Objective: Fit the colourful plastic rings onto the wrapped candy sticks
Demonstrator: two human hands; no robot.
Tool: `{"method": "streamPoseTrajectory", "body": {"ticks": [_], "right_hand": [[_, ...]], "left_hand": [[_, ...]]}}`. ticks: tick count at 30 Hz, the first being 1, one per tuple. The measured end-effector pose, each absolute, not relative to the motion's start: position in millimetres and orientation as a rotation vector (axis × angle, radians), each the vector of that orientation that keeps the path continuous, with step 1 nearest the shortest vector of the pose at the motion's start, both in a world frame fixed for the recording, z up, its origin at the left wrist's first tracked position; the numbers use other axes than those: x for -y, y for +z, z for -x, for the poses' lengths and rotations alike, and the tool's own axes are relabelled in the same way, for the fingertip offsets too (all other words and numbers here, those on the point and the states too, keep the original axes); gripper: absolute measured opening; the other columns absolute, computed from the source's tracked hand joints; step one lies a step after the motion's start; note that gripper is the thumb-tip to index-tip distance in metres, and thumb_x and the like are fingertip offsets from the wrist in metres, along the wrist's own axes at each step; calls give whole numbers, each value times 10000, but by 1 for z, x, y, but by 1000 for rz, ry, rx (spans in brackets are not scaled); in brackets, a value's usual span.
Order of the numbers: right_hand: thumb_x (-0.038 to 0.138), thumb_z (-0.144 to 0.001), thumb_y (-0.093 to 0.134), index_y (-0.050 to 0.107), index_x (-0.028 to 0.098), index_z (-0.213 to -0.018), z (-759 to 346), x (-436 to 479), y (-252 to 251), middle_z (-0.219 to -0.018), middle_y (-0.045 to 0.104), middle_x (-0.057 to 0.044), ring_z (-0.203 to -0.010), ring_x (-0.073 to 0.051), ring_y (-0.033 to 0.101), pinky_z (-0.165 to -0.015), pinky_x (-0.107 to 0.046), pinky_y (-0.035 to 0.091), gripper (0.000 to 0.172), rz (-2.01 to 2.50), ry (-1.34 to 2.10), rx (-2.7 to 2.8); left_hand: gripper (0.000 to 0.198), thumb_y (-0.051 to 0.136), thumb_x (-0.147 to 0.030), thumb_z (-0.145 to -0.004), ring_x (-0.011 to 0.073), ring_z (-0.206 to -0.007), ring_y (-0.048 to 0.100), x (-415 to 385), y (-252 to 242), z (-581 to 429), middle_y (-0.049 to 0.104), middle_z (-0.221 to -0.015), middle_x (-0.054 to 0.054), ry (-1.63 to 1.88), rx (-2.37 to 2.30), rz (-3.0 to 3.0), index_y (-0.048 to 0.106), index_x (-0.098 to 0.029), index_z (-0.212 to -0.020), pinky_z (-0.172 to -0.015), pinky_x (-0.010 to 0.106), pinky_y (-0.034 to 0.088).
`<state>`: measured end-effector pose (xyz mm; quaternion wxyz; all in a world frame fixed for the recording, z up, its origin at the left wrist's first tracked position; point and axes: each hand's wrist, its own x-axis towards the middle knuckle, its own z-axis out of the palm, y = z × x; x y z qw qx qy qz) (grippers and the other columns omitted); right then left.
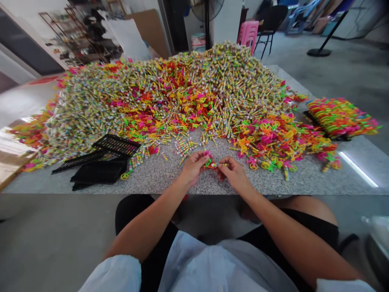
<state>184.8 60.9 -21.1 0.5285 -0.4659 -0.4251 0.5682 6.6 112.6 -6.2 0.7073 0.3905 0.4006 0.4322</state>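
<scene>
My left hand (194,168) is closed in a pinch on small green and pink plastic pieces (208,161) just above the near part of the table. Facing it, my right hand (233,172) pinches a slim printed tube (215,165) with yellow and white on it. The tube's left end meets the green piece, but whether they are joined is too small to tell. Beyond my hands, a large heap of similar printed tubes (243,81) covers the table. Bright ring-shaped plastic pieces (267,138) in pink, orange, yellow and green lie in piles among them.
Black slotted trays (100,170) are stacked loosely at the left on the speckled grey table (152,178). On the right stands a black tray filled with rows of colourful pieces (343,115). Pink stools (248,34), a black chair (272,22) and a fan (207,10) are behind.
</scene>
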Motion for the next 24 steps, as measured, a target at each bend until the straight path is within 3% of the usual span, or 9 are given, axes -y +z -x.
{"method": "streamPoseTrajectory", "body": {"ticks": [9, 17, 24], "right_hand": [[415, -836, 704, 566, 232, -928, -181, -61, -35, -702, 698, -1, -555, -173, 664, -497, -273, 537, 247, 1218, 1328, 1036], [434, -873, 689, 552, 244, -945, -185, -60, -33, -671, 639, 33, -542, -144, 589, -497, -254, 486, 245, 1159, 1304, 1125], [403, -886, 686, 563, 251, -924, -185, -58, -31, -641, 582, 52, -483, -126, 504, -449, -249, 407, 199, 1201, 1237, 1197]], "left_hand": [[339, 778, -382, -848, 190, -1021, 693, -101, -24, -18, 756, -1081, 88, 1128, -956, -1138, 705, -165, -1097, -975, 344, 501], [423, 798, -441, -818, 191, -881, 703, -98, -21, -17, 755, -1095, 95, 1039, -937, -980, 693, -171, -1126, -751, 308, 557], [431, 808, -438, -810, 179, -848, 710, -97, -20, -17, 763, -1062, 95, 1038, -904, -922, 690, -163, -1120, -750, 306, 572]]}}
